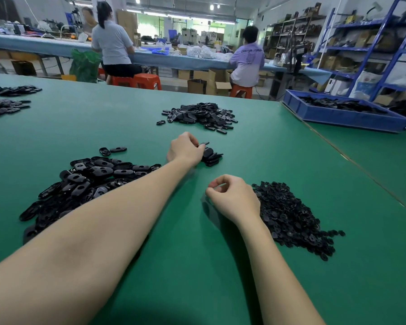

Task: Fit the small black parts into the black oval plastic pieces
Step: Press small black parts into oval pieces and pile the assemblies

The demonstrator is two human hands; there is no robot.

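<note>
Black oval plastic pieces [92, 181] lie heaped at the left of the frame, under the outstretched left forearm, and the small black parts [291, 216] make a second heap at lower right. The left hand [185, 150] reaches to mid-frame, fingers curled round an oval piece [204, 144] that it holds just above a little stack of ovals [211, 157]; by the look of it those are finished ones being set aside. The right hand [232, 198] hovers beside the small parts, thumb and forefinger pinched together, but whether a part sits between them I cannot tell. Further up the green table [220, 266], at upper centre, lies a broader pile [201, 114] of ovals, and more dark heaps [5, 105] sit at the upper left edge. A blue tray [338, 116] of black pieces stands at upper right. Both feed heaps look large, so I'd judge plenty of fitting is left
</note>
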